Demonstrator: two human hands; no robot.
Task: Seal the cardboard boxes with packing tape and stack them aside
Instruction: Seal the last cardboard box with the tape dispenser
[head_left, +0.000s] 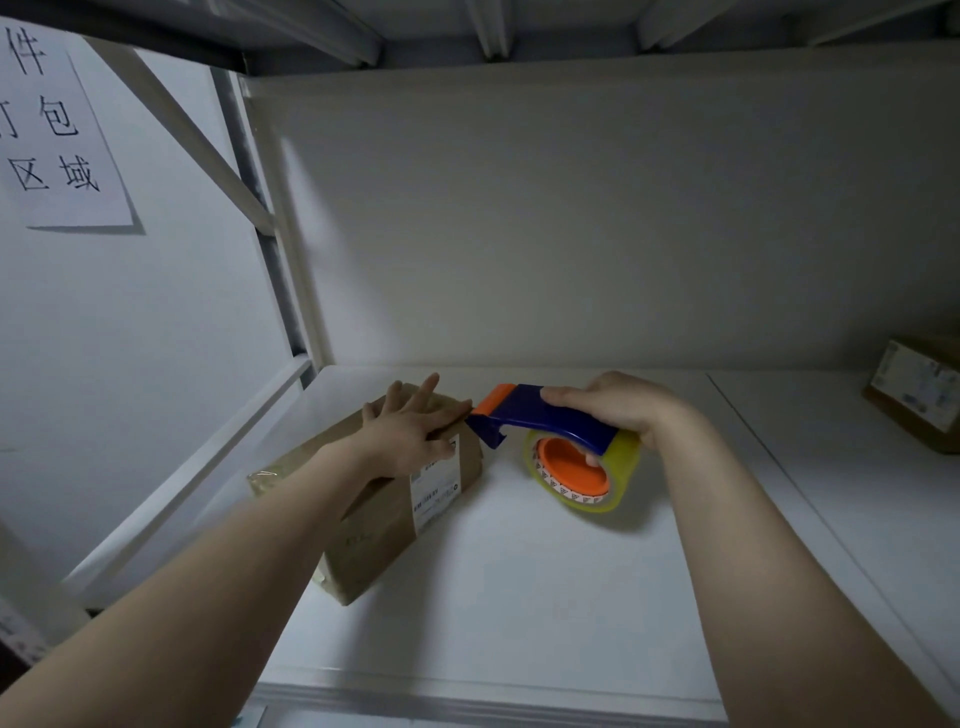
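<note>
While my left grip (410, 434) lies released, fingers straight and flat on top of the cardboard box (374, 525), my right grip (618, 402) is clenched round the blue handle of the tape dispenser (550, 415); its orange nose reaches the box's top edge, right against a left fingertip; the clear tape roll (618, 478) hangs under the right grip; a second box (914, 389) sits on the white shelf (519, 597), well right of it.
</note>
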